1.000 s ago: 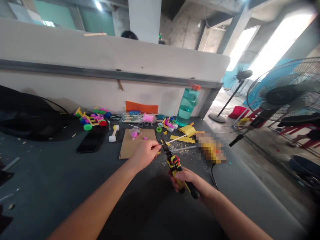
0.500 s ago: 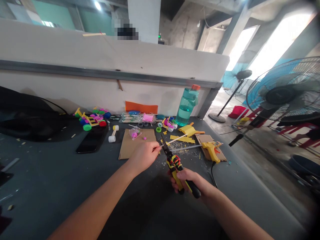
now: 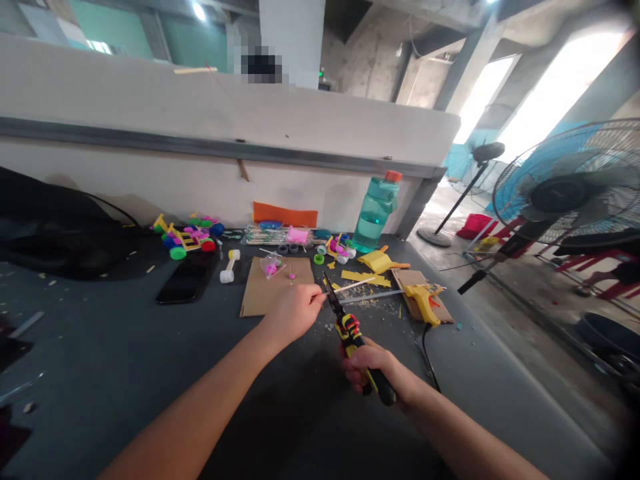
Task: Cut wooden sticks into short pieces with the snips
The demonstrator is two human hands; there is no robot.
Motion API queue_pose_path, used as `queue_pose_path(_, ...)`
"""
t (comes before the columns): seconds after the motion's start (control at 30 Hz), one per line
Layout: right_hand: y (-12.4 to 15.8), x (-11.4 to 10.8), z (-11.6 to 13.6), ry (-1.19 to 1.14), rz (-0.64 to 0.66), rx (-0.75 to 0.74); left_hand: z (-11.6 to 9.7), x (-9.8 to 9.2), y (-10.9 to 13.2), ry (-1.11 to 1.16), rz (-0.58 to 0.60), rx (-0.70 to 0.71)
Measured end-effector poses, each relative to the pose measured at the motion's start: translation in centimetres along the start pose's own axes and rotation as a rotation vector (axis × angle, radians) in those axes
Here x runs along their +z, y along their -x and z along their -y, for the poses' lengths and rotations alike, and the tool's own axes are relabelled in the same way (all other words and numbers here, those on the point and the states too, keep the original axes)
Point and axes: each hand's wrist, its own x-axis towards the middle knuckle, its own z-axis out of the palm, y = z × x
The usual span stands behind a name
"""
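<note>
My left hand pinches the near end of a thin pale stick, close to the plier jaws. My right hand is wrapped round the handles of yellow-and-black pliers, whose dark jaws point up and away at the stick. The handles are squeezed close together. Beyond the jaws, a pale stick piece lies in line with the pinch; whether it still joins the part in my fingers is too small to tell. A cardboard sheet lies behind my left hand.
A yellow glue gun with a black cord rests on cardboard at the right. Behind are a teal bottle, yellow scraps and small plastic parts. A phone, wheeled toys and a black bag are at the left.
The plier handles have come together in my right hand. The far part of the pale stick has dropped lower, toward the table. My left hand keeps its pinch.
</note>
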Motion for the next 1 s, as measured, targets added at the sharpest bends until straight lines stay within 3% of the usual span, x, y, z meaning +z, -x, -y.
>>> queue_pose_path(0.33, 0.4, 0.1, 0.2, 0.087, -0.037, -0.093, 0.3, 0.6, -0.1, 0.029, -0.030, -0.004)
queue_pose_path(0.5, -0.1, -0.4, 0.1, 0.004, 0.053, -0.092, 0.3, 0.8, 0.1, 0.010, -0.095, 0.030)
queue_pose_path(0.77, 0.0, -0.9, 0.7, -0.001, 0.122, -0.032, 0.8, 1.5, -0.2, 0.014, -0.117, -0.046)
queue_pose_path(1.0, 0.0, -1.0, 0.7, -0.017, 0.138, -0.040, 1.4, 1.2, -0.7, 0.219, -0.077, -0.118)
